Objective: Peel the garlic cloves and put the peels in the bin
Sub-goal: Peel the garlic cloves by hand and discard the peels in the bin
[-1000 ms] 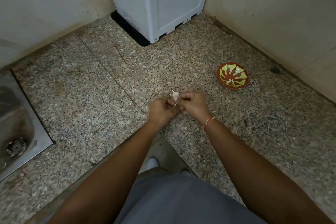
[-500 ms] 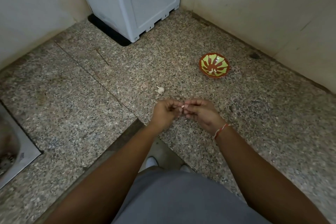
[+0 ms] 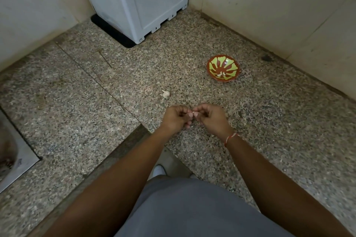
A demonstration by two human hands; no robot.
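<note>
Over the speckled granite counter, my left hand (image 3: 176, 118) and my right hand (image 3: 211, 116) meet fingertip to fingertip, both pinching a small garlic clove (image 3: 190, 112) that shows only as a pale sliver between them. A garlic bulb (image 3: 166, 93) lies on the counter just beyond my hands, apart from them. Farther right stands a red and green patterned bowl (image 3: 223, 68) with a few pale garlic pieces in it.
A grey plastic appliance (image 3: 134, 0) stands in the back corner against the tiled walls. A steel sink (image 3: 11, 158) is set into the counter at the far left. The counter's front edge steps inward near my body.
The garlic bulb that was held up between my hands a second ago now lies on the counter. My hands have come nearer to me and keep only a single clove.
</note>
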